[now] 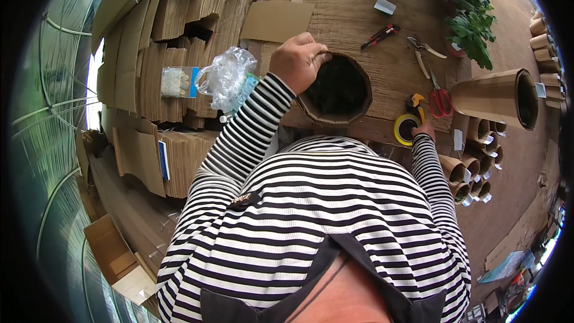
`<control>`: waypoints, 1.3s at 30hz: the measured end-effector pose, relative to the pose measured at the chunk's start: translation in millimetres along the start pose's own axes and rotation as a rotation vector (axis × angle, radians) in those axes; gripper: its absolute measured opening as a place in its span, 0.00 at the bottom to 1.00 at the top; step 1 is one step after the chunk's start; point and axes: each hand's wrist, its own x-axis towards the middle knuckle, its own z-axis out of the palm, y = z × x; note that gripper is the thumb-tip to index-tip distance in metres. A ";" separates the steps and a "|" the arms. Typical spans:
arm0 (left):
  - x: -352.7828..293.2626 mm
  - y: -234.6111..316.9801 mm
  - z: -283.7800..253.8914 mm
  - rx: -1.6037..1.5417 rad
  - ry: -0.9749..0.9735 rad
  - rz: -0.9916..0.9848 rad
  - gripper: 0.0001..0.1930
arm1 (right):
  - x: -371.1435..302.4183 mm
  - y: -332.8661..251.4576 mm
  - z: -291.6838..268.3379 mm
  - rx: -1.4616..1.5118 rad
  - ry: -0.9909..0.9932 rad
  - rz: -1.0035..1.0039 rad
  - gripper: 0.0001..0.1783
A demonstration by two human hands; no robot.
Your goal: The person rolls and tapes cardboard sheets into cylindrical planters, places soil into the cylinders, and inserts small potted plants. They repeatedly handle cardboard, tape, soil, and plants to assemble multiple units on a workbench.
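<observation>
My left hand (297,63) is closed on the rim of a many-sided cardboard sleeve (330,122), which stands upright in front of me with its mouth facing up. Dark green leaves (335,87) show dimly down inside it. Over on the right, my right hand (424,130) grips a tape dispenser (417,103) with a yellow roll of tape (403,130) on it, at the table's near edge. Part of that hand is hidden by its striped cuff. Red-handled scissors (441,101) lie just beyond the dispenser.
Pruning shears (427,54), a red-black utility knife (381,36) and a small white card (385,6) lie on the wooden table (341,0). Leafy potted plants (469,24) and a tall cardboard sleeve (487,98) are at right. Stacked cardboard (179,18) and a plastic bag (230,78) fill the left.
</observation>
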 end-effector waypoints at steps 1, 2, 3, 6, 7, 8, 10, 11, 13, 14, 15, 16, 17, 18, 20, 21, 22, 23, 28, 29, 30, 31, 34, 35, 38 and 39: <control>-6.0 2.3 -1.8 0.007 0.014 0.030 0.08 | -2.0 -4.0 -3.4 0.007 -0.020 0.007 0.32; -12.0 6.1 -5.2 0.014 0.028 0.062 0.09 | -3.8 -7.4 -9.0 0.015 -0.040 0.016 0.31; -18.8 9.4 -8.3 0.015 0.042 0.094 0.10 | -9.0 -11.5 -16.3 0.021 -0.058 0.029 0.31; -39.9 12.8 -6.3 -0.089 0.060 0.138 0.13 | 4.6 -4.9 -26.1 0.196 -0.022 -0.070 0.26; -45.1 14.3 -5.5 -0.125 0.065 0.156 0.14 | 6.6 -3.5 -31.7 0.344 -0.046 -0.125 0.26; -49.0 16.3 -4.2 -0.148 0.077 0.153 0.15 | 7.0 -1.2 -36.4 0.440 0.015 -0.233 0.27; -54.2 18.5 -5.3 -0.158 0.077 0.134 0.16 | -26.8 -31.6 -64.7 1.014 0.041 -0.470 0.28; -53.3 18.1 -4.3 -0.170 0.078 0.134 0.16 | -24.7 -36.6 -80.6 1.014 0.000 -0.639 0.32; -54.3 20.4 -3.6 -0.217 0.044 0.143 0.17 | -29.7 -56.8 -114.5 1.121 -0.322 -0.690 0.39; -54.6 22.7 -3.7 -0.248 0.028 0.144 0.18 | -28.1 -63.7 -126.0 1.160 -0.495 -0.665 0.40; -56.0 24.2 -4.3 -0.276 0.016 0.140 0.18 | -48.2 -87.6 -145.1 1.113 -0.475 -0.720 0.41; -56.9 23.7 -6.1 -0.336 -0.042 0.140 0.16 | -58.3 -98.8 -152.5 1.113 -0.486 -0.733 0.41; -57.7 21.3 -6.5 -0.429 -0.083 0.101 0.14 | -67.1 -107.9 -156.7 1.113 -0.496 -0.748 0.41; -58.5 18.4 -7.7 -0.517 -0.124 0.060 0.13 | -77.8 -117.1 -156.5 1.138 -0.452 -0.780 0.41; -60.3 8.1 -7.9 -0.687 -0.182 -0.033 0.14 | -88.0 -130.2 -149.9 1.176 -0.395 -0.904 0.40; -58.9 1.0 -7.5 -0.814 -0.245 -0.141 0.14 | -95.6 -133.5 -149.4 1.139 -0.351 -0.932 0.40; -58.8 -7.4 -4.9 -0.943 -0.303 -0.252 0.15 | -103.2 -137.2 -148.2 1.053 -0.284 -0.957 0.39; -58.4 -14.4 -2.6 -1.073 -0.360 -0.363 0.16 | -112.2 -143.2 -149.3 1.041 -0.275 -1.014 0.39; -33.1 -17.8 -0.7 -1.456 -0.535 -0.942 0.22 | -132.6 -147.9 -149.0 0.739 -0.129 -1.147 0.44; -29.8 -16.8 5.2 -1.506 -0.525 -0.974 0.22 | -134.2 -148.1 -148.0 0.683 -0.102 -1.181 0.44; -26.9 -12.9 8.4 -1.549 -0.508 -1.009 0.21 | -142.6 -155.4 -155.4 0.507 0.018 -1.219 0.44; -22.5 -8.5 10.3 -1.597 -0.505 -1.033 0.21 | -146.6 -161.5 -158.5 0.449 0.112 -1.295 0.45; -24.1 -7.0 19.1 -1.550 -0.440 -0.957 0.12 | -158.0 -169.9 -173.1 0.330 0.130 -1.380 0.45; -26.5 -7.8 23.3 -1.534 -0.423 -0.930 0.10 | -161.4 -169.7 -176.4 0.318 0.144 -1.407 0.43; -29.8 -12.1 20.8 -1.557 -0.311 -0.885 0.07 | -159.1 -165.1 -184.4 0.320 0.120 -1.419 0.42; -34.1 -16.0 17.0 -1.538 -0.261 -0.846 0.08 | -157.4 -161.5 -186.8 0.325 0.092 -1.409 0.42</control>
